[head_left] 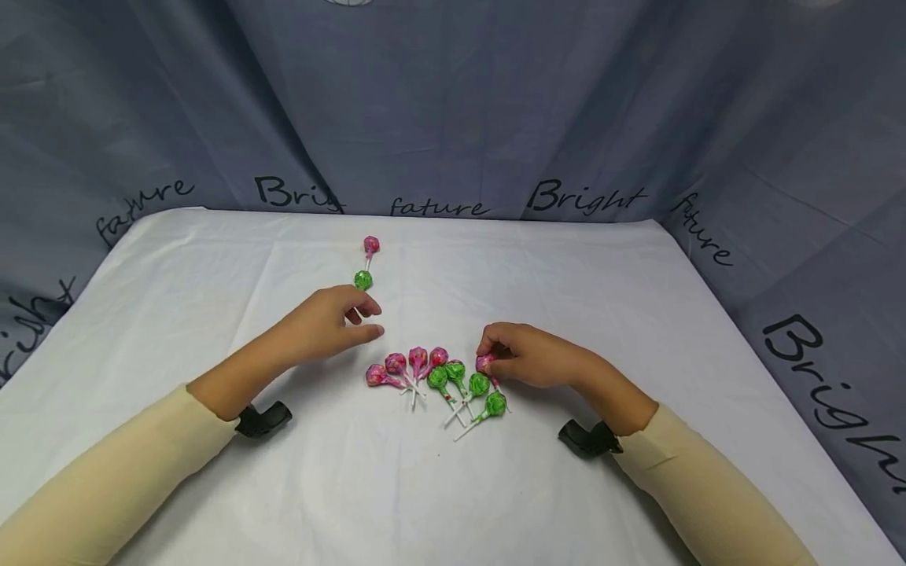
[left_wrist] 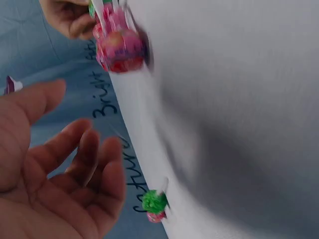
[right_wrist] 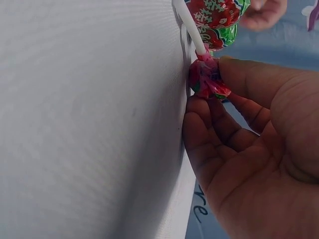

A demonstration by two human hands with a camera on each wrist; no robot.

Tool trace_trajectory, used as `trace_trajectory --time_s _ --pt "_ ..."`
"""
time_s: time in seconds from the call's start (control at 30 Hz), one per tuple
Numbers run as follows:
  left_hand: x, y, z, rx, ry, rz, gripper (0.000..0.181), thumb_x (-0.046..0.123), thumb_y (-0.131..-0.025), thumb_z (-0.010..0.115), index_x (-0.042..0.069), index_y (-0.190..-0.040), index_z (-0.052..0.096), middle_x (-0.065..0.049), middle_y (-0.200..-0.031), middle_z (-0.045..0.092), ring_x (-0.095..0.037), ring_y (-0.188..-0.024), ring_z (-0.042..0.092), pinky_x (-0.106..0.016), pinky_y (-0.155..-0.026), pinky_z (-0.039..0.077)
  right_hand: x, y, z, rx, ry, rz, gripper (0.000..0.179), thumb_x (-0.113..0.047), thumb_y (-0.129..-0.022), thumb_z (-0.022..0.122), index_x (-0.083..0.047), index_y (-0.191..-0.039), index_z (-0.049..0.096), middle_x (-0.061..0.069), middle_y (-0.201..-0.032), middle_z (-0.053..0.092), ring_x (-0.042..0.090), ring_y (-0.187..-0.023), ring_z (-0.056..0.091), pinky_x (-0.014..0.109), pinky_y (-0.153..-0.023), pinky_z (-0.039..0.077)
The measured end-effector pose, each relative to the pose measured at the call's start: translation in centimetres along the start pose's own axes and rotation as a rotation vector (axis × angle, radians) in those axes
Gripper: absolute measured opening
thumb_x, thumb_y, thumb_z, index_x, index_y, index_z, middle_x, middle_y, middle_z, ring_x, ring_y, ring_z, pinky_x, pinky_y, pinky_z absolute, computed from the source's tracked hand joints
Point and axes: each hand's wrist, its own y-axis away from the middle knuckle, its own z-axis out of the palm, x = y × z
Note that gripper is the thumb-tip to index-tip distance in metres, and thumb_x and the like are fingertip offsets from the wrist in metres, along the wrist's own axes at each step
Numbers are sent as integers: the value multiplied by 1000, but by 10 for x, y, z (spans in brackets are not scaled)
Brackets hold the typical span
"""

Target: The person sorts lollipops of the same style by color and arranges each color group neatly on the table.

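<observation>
My right hand [head_left: 536,355] pinches the head of a pink-wrapped lollipop [right_wrist: 207,78] between thumb and fingers, right at the tabletop; its white stick points away from the palm. My left hand [head_left: 327,322] hovers over the cloth with fingers loosely bent and holds nothing. Several pink lollipops [head_left: 395,363] lie in a bunch between the hands, their sticks crossing. Beside them, nearer the right hand, lie several green lollipops [head_left: 479,384]. Just beyond the left fingers is another green lollipop [head_left: 363,280], with a pink lollipop [head_left: 371,244] behind it.
A white cloth [head_left: 453,503] covers the table, with faint creases. Its far edge meets a grey-blue curtain [head_left: 439,110] printed with black lettering. Black straps [head_left: 263,420] sit on both wrists, near the cream sleeves [head_left: 127,472].
</observation>
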Motion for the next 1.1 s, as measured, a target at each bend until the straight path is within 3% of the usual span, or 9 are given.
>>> trace_trajectory --time_s 0.17,0.37,0.6,0.83,1.1 --pt "12 18 7 -104 9 53 23 24 -88 75 7 -102 70 1 -88 62 -17 -84 56 -35 -78 48 0 1 -1 -1 1 6 6 -10 -96 66 -15 -98 63 -3 -92 60 19 -86 53 33 -75 46" --pt "18 25 14 -193 10 54 16 28 -86 77 14 -89 68 6 -74 59 -11 -70 52 -30 -66 46 -1 1 -1 -1 -2 11 7 -9 -96 65 -15 -98 62 -2 -92 60 19 -87 53 33 -75 46" --pt "14 26 19 -204 -1 82 13 23 -87 76 16 -85 66 8 -71 57 -9 -67 50 -28 -63 44 -2 1 -1 -1 -4 12 6 -11 -96 66 -14 -98 62 -3 -92 61 19 -88 53 34 -77 46" --pt "14 27 18 -223 2 129 9 15 -90 73 15 -99 71 8 -85 59 -10 -79 52 -28 -72 46 -2 1 -1 0 -10 11 7 -8 -95 66 -13 -98 63 -2 -93 61 19 -87 53 34 -76 46" --pt "14 30 17 -225 17 97 13 14 -90 73 14 -103 73 6 -91 61 -12 -81 54 -30 -75 47 0 0 0 -3 -8 10 6 -9 -95 66 -14 -99 63 -2 -91 61 19 -86 53 33 -75 46"
